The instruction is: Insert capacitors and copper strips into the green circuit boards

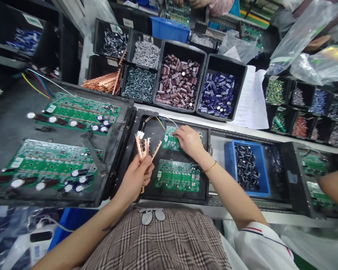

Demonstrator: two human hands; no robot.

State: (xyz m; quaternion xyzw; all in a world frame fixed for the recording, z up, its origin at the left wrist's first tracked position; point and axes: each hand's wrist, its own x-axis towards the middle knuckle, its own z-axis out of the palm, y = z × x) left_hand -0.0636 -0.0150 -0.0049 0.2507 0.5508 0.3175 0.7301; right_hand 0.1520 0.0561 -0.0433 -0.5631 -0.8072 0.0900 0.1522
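Observation:
My left hand [138, 176] is closed round several toothed copper strips [143, 146], which fan upward from the fist beside a black tray [135, 123]. In that tray lie two green circuit boards, one above the other. My right hand [188, 138] reaches over the upper board [169, 137], fingers pinched together at its surface and hiding its middle. What the fingertips hold, if anything, cannot be made out. Coloured wires [159, 120] run from the upper board to a white connector [140, 134]. The lower circuit board [178, 176] lies just below my right hand, untouched.
Left stands a tray [107, 180] of boards with large capacitors. Behind are bins of brown capacitors [180, 80], blue capacitors [218, 92] and copper strips [104, 80]. A blue box [266, 168] of black parts sits right. Another person's arm [335, 187] enters at right.

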